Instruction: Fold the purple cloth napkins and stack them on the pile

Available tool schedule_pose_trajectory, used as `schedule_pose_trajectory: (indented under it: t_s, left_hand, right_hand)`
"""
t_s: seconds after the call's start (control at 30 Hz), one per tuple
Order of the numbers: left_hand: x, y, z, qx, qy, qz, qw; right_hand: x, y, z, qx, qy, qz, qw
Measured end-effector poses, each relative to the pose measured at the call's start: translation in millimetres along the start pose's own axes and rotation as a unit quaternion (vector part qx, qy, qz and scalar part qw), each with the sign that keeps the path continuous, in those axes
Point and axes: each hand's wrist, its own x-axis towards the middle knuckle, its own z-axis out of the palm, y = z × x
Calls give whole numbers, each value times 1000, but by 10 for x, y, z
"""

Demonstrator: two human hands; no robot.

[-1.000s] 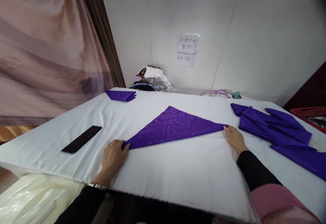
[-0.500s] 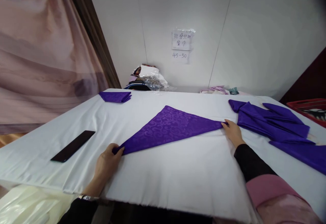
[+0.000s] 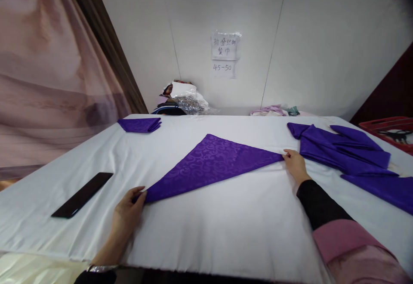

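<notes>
A purple patterned napkin [image 3: 213, 163] lies folded into a triangle on the white tablecloth [image 3: 226, 223]. My left hand [image 3: 126, 215] pinches its near left corner, fingers closed on the cloth. My right hand [image 3: 295, 165] pinches the right corner, fingers pressed together on the tip. The napkin is stretched flat between the two hands.
A black phone [image 3: 82, 194] lies at the left of the table. A folded purple napkin [image 3: 139, 124] sits at the far left, and a heap of loose purple napkins [image 3: 348, 150] at the right. A red crate [image 3: 390, 127] stands far right. Bags [image 3: 180, 101] lie against the wall.
My left hand has drawn the napkin's left corner nearer to me and leftward, stretching the triangle. The right hand keeps its hold on the right corner. The view has shifted right.
</notes>
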Motion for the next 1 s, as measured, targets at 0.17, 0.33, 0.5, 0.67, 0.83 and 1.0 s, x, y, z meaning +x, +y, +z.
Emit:
schedule_pose_trajectory:
  t_s: [0.17,0.33,0.5,0.67,0.83,1.0]
  left_hand:
    - [-13,26,-1,-46,13,-3,999]
    - [-107,109,-22,-109,27,-11,994]
    - [-149,231,-83,-224,0,-61,973]
    - [-81,708,-201,-276,-39,-28,960]
    - [-126,1574,-41,-293,-126,76,945]
    - [-298,2304,535,-283,-227,201,910]
  right_hand:
    - [13,29,15,22,18,23,999]
    - [-6,36,-50,16,20,35,999]
    - [-143,-307,-156,16,32,-90,995]
    - [-686,-1211,-110,209,-100,-175,957]
    - [-1314,-2150,-187,368,-314,-201,852]
    - [-1404,-2593,-218,467,-288,-164,820]
